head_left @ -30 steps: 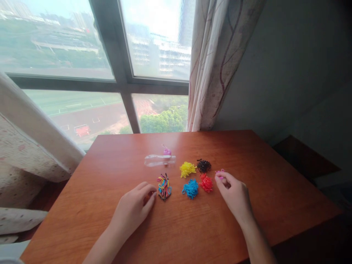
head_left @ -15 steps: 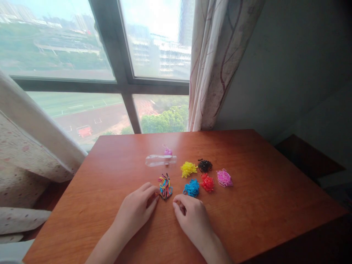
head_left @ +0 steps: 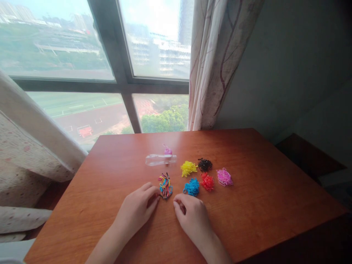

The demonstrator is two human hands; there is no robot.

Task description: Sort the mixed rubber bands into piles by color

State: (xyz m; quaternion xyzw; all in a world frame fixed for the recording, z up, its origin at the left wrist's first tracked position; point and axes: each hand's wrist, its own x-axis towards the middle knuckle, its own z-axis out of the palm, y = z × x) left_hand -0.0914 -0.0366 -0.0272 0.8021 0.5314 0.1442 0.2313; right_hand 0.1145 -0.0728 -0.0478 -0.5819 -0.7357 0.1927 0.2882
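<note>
A mixed-colour heap of small rubber bands (head_left: 165, 186) lies on the wooden table (head_left: 264, 205). My left hand (head_left: 136, 211) rests flat just left of it, fingers loosely apart, fingertips touching the heap's edge. My right hand (head_left: 192, 219) sits right of the heap, fingers curled under in a pinch; nothing can be made out in them. Beyond lie sorted piles: yellow (head_left: 188, 168), black (head_left: 205, 165), blue (head_left: 191, 187), red (head_left: 207, 182) and pink (head_left: 224, 177).
A clear small bottle (head_left: 161, 159) lies on its side behind the piles, with a pink cap (head_left: 167, 150) beside it. A window and curtains stand at the table's far edge. A dark wall is at the right.
My right hand has left the pink pile at the right and come back beside the mixed heap. The left hand has stayed put.
</note>
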